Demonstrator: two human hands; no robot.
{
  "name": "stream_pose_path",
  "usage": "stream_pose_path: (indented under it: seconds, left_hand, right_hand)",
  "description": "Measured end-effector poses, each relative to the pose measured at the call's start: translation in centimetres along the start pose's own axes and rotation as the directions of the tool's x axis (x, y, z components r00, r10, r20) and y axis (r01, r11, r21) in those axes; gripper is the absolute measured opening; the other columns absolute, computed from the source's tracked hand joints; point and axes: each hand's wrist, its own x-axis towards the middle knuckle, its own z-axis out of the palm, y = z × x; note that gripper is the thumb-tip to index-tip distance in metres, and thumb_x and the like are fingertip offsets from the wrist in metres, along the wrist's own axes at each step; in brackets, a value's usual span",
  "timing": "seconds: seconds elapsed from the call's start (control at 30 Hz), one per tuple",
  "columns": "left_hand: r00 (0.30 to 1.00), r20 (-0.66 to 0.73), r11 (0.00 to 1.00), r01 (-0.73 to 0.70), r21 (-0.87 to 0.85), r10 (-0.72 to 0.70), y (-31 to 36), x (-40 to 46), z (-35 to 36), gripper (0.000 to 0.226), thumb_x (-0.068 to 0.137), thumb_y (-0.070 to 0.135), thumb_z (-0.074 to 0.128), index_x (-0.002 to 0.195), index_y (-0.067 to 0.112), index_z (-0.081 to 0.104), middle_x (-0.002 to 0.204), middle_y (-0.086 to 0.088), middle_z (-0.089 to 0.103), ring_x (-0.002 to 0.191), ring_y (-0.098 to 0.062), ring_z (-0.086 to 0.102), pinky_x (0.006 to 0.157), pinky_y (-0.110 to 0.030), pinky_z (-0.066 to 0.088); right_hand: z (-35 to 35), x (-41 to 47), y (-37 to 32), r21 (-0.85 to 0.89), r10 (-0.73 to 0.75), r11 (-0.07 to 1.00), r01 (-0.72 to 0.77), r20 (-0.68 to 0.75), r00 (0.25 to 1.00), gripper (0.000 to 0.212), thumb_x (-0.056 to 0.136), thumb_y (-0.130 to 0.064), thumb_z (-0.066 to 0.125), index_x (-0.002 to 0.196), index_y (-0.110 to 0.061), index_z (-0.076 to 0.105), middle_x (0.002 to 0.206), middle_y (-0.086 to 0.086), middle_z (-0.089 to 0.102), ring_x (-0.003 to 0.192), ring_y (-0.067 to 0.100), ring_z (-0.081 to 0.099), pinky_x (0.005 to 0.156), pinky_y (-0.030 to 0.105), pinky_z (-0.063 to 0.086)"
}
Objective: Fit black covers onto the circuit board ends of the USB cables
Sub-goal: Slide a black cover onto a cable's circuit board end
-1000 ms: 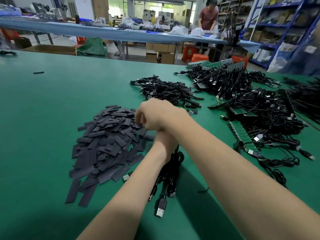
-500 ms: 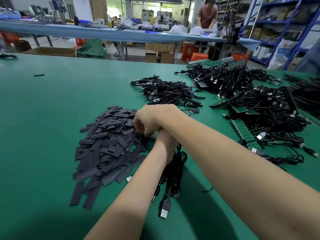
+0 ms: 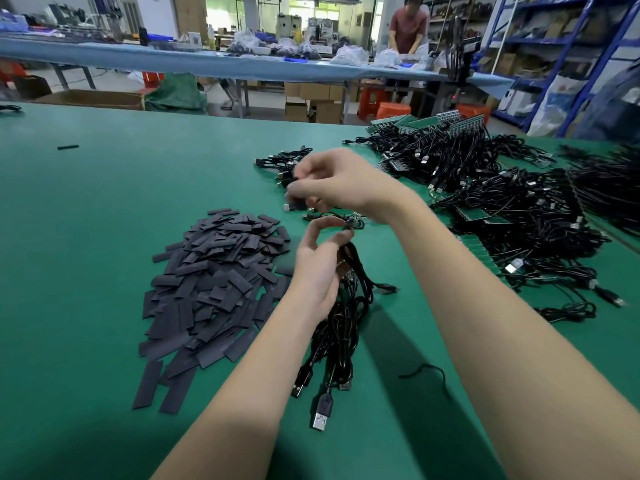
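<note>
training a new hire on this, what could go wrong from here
The right hand holds a black cover in mid-air, blurred; it could slip before reaching the board end pinched by the left hand. The hanging cable bundle might tug that end off line.

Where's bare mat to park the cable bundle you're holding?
Bare green mat lies left of and beyond the black covers pile, and near the front edge, right of the hanging USB plugs. The right side is crowded with cable heaps.
</note>
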Motion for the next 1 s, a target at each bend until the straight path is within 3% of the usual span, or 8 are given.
stream_pose_path:
  seconds: [0.1,0.27,0.47,0.73,1.0]
  left_hand:
    - [1.0,0.011,0.999,0.02,-0.026,-0.02,0.3,-0.1,-0.1,0.023,0.096,-0.004,0.055,0.091,0.018,0.059,0.071,0.002,0.065,0.053,-0.007,0.057,0.047,-0.019,0.043]
    - [0.995,0.087,0.995,0.055,-0.078,-0.049,0.4,-0.3,0.1,0.016,0.097,-0.004,0.057,0.09,0.011,0.058,0.077,-0.004,0.058,0.064,-0.014,0.056,0.059,-0.021,0.054]
    - [0.978,0.177,0.991,0.122,-0.05,-0.111,0.6,-0.4,-0.1,0.01,0.094,0.001,0.063,0.093,0.011,0.061,0.077,-0.003,0.064,0.065,-0.013,0.061,0.065,-0.023,0.056]
    - [0.95,0.254,0.978,0.2,-0.059,-0.179,1.2,-0.7,-0.3,0.01,0.093,0.004,0.063,0.091,0.013,0.062,0.076,-0.001,0.067,0.061,-0.009,0.063,0.058,-0.018,0.055]
    - [0.94,0.266,0.953,0.262,-0.154,-0.215,1.4,-0.9,-0.2,0.009,0.094,0.003,0.061,0.091,0.011,0.061,0.075,-0.004,0.066,0.06,-0.01,0.061,0.059,-0.02,0.055]
  right_hand:
    - [-2.0,-3.4,2.3,0.379,0.016,0.924,0.05,-0.169,0.985,0.013,0.087,-0.008,0.078,0.087,-0.011,0.064,0.074,0.003,0.067,0.065,0.01,0.06,0.058,0.017,0.049]
    - [-1.9,-7.6,6.9,0.669,0.182,0.733,0.126,-0.37,0.911,0.02,0.082,-0.002,0.077,0.098,-0.007,0.067,0.082,0.005,0.071,0.07,0.011,0.066,0.069,0.018,0.054]
    - [-0.6,-8.1,8.5,0.718,0.202,0.645,0.261,-0.49,0.848,0.026,0.07,-0.015,0.082,0.095,-0.01,0.077,0.088,0.01,0.076,0.083,0.016,0.072,0.079,0.023,0.057]
    - [0.2,-7.6,8.5,0.704,0.222,0.607,0.37,-0.597,0.771,0.015,0.081,-0.001,0.078,0.095,-0.003,0.075,0.085,0.011,0.076,0.079,0.019,0.072,0.082,0.027,0.058]
    - [0.0,-7.8,8.7,0.673,0.155,0.654,0.347,-0.568,0.808,0.015,0.084,0.003,0.076,0.096,-0.007,0.075,0.089,0.015,0.075,0.086,0.022,0.072,0.084,0.029,0.058]
